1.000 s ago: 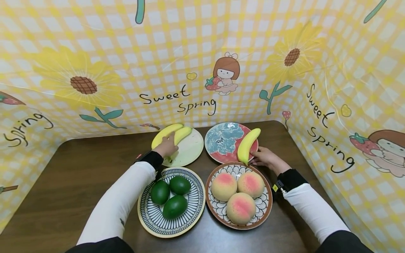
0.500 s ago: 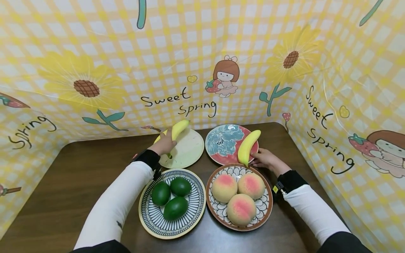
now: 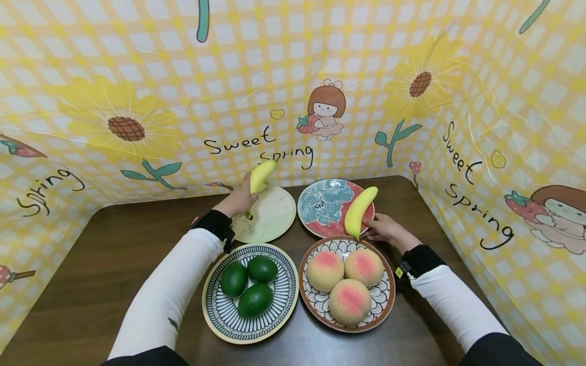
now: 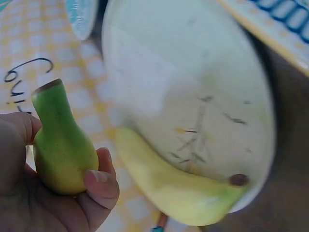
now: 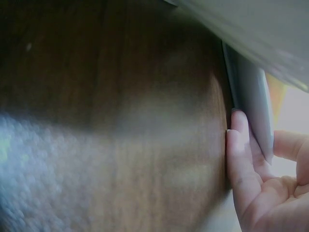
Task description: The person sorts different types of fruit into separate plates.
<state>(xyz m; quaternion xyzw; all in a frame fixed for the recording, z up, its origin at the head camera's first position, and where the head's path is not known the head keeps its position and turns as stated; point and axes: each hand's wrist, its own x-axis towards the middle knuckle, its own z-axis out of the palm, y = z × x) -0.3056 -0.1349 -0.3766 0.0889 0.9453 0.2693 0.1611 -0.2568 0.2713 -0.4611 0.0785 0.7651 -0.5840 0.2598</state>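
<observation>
My left hand (image 3: 237, 201) grips a banana (image 3: 262, 175) above the pale plate (image 3: 276, 218) at the back. In the left wrist view, the thumb and fingers curl round this banana's greenish stem end (image 4: 60, 121). Another banana (image 4: 178, 188) lies on that plate's edge, mostly hidden by my hand in the head view. At the back right, a red plate with a blue flower (image 3: 336, 229) bears one banana (image 3: 360, 213). My right hand (image 3: 388, 230) pinches this plate's right rim, with fingers under its edge (image 5: 256, 101) and the thumb against the rim.
Nearer on the dark wooden table (image 3: 137, 244), a blue-patterned plate (image 3: 286, 305) holds several green oval fruits (image 3: 254, 301). Beside it, a brown-rimmed plate (image 3: 383, 307) carries several peaches (image 3: 350, 302). A yellow checked cloth (image 3: 256, 76) stands as a wall behind and to the sides.
My left hand has taken one banana from the pale plate and lifted it up, away from the other banana. The right hand has stayed at the red plate's rim.
</observation>
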